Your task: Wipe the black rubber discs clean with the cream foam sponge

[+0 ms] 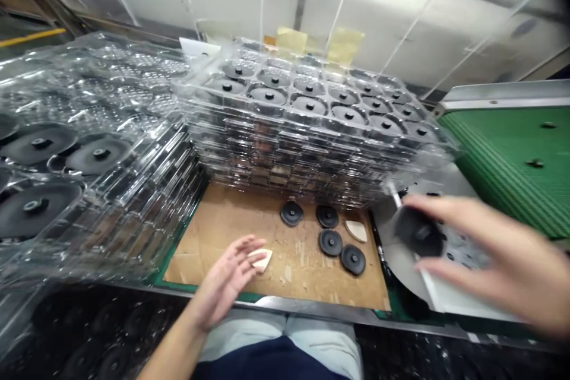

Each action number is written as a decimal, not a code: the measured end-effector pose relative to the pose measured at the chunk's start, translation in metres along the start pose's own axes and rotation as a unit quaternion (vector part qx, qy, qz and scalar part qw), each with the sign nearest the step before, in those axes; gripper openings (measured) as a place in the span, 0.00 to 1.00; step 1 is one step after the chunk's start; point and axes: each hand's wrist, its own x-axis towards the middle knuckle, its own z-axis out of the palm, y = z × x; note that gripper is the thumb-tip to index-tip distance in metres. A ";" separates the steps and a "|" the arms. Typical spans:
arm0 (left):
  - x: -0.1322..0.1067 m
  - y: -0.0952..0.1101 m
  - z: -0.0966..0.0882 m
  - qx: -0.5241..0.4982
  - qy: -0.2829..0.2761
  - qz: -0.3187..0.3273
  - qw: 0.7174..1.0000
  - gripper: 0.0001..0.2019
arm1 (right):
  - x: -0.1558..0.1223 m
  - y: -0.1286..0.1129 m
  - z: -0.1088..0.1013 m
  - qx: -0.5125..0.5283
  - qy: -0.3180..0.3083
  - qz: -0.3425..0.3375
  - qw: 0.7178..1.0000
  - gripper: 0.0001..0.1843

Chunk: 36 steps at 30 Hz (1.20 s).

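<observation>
My right hand, blurred by motion, grips a dark round disc between thumb and fingers. The disc is above a pale metal plate at the right. Over the cardboard, my left hand has its fingers loosely curved and apart. A small cream wedge-shaped piece shows just past its fingertips; whether they touch it is unclear. Several black knobbed discs, among them one disc and another disc, lie on the cardboard. Beside them is a second cream wedge.
A tall stack of clear plastic trays filled with black discs stands behind the cardboard. Another tray stack rises at the left. To the right runs a green conveyor belt carrying small dark parts. A metal edge borders the front.
</observation>
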 end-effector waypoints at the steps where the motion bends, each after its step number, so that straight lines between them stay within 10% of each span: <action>1: -0.009 -0.009 0.008 0.023 -0.038 -0.006 0.999 0.24 | -0.011 -0.024 0.030 0.032 -0.057 -0.036 0.997 0.31; 4: -0.029 -0.030 0.027 0.069 -0.117 -0.053 0.989 0.32 | -0.039 -0.077 0.113 0.166 -0.111 -0.058 0.978 0.34; 9: -0.038 -0.028 0.029 0.090 -0.050 -0.102 0.989 0.31 | -0.063 -0.119 0.186 0.316 -0.039 0.056 0.946 0.35; 18: -0.049 0.000 0.010 -0.040 0.054 -0.093 0.993 0.29 | -0.034 -0.140 0.212 0.292 -0.052 0.059 0.953 0.40; 28: -0.046 0.021 -0.011 -0.107 0.064 0.034 0.992 0.25 | -0.034 -0.130 0.284 0.179 -0.006 0.076 0.981 0.11; 36: -0.048 0.027 0.000 -0.102 0.023 0.043 0.994 0.25 | -0.002 -0.129 0.226 0.247 0.002 0.049 0.968 0.10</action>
